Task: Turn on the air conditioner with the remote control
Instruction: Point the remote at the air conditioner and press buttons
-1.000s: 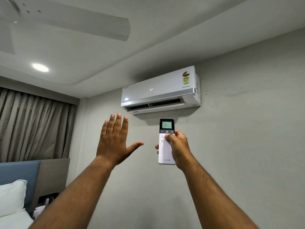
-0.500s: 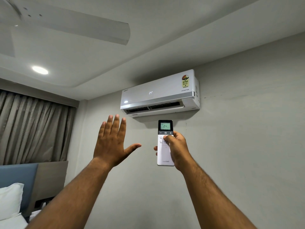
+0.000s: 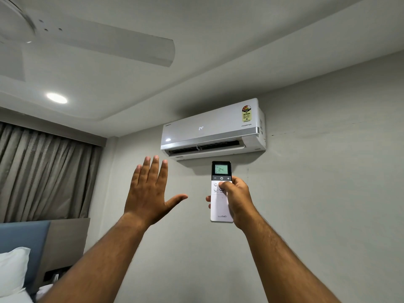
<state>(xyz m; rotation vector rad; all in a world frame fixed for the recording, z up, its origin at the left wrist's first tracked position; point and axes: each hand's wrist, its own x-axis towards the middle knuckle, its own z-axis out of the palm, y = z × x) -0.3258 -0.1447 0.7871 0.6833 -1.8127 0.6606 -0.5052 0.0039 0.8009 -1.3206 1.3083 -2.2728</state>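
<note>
A white split air conditioner (image 3: 209, 130) hangs high on the grey wall; its front shows a lit "24" and its lower flap stands open. Just below it, my right hand (image 3: 237, 199) holds a white remote control (image 3: 220, 206) upright, pointed at the unit. The remote's screen reads 24, and my thumb rests on its buttons under the dark power row. My left hand (image 3: 150, 189) is raised to the left of the remote, palm toward the wall, fingers up and thumb spread, holding nothing.
A white ceiling fan blade (image 3: 105, 44) reaches overhead at the upper left, near a round ceiling light (image 3: 56, 98). Grey curtains (image 3: 43, 171) cover the left side. A blue headboard (image 3: 21, 239) and a white pillow (image 3: 12, 270) sit at the lower left.
The view has tilted slightly upward, so the unit sits lower in the frame. Both hands keep the same pose and the remote stays in my right hand.
</note>
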